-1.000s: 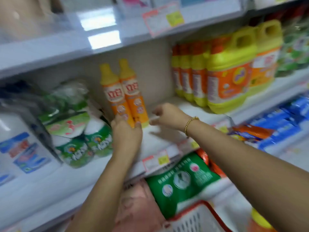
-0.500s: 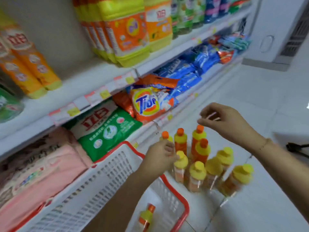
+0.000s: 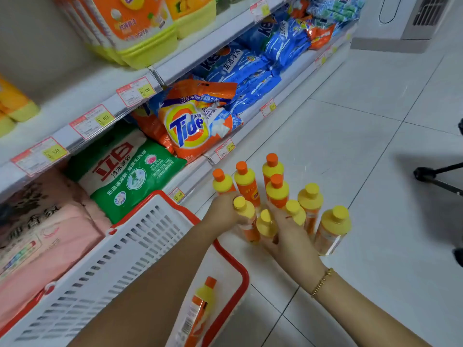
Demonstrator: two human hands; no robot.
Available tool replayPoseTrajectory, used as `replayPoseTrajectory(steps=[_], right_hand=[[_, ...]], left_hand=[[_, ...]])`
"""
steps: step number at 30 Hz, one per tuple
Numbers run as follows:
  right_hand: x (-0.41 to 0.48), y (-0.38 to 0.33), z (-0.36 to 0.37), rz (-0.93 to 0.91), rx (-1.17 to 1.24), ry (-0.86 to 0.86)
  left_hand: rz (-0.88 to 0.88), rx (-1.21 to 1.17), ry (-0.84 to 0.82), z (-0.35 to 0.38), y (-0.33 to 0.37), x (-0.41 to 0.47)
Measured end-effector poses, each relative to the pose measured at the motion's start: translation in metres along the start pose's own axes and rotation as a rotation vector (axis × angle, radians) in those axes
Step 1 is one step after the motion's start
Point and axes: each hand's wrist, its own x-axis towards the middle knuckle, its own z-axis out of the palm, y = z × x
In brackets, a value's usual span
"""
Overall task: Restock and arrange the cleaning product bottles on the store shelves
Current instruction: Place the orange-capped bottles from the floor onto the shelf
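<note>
Left hand (image 3: 222,214); right hand (image 3: 288,230) — round bottles (image 3: 277,192)

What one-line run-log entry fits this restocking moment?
phase: pickup | left grip: holds yellow-capped orange plastic bottle | right grip: holds neighbouring yellow-capped bottle | site: white tiled floor beside red-rimmed white plastic basket

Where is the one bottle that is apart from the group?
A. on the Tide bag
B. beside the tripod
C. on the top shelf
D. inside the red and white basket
D: the lone bottle rests inside the basket, while the other bottles stand on the floor.
</note>
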Motion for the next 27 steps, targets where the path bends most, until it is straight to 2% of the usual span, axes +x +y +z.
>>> replayPoseTrajectory(steps=[3,8,14,17,20,24,27], right_hand=[[-0.002,0.007,0.016,0.058,-0.047,-0.004],[-0.009,0.01,0.033,0.026,-0.046,0.153],[-0.019,0.024,0.048,0.099,-0.083,-0.044],[-0.016,0.017,0.044,0.064,-0.091,-0.08],[-0.013,-0.01,0.02,0.008,-0.028,-0.014],[0.004,-0.079,-0.036,-0.144,0.04,0.087],[0.032,-0.141,-0.073,-0.244,0.047,0.208]], left_hand=[[-0.02,-0.125,0.046,0.003,-0.005,0.008],[-0.078,-0.236,0.181,0.0,-0.015,0.012],[0.021,-0.295,0.213,-0.019,-0.007,-0.004],[0.091,-0.361,0.262,-0.055,0.005,-0.024],[0.21,-0.292,0.291,-0.112,0.028,-0.055],[0.372,-0.214,0.374,-0.196,0.054,-0.116],[0.507,-0.202,0.504,-0.258,0.055,-0.169]])
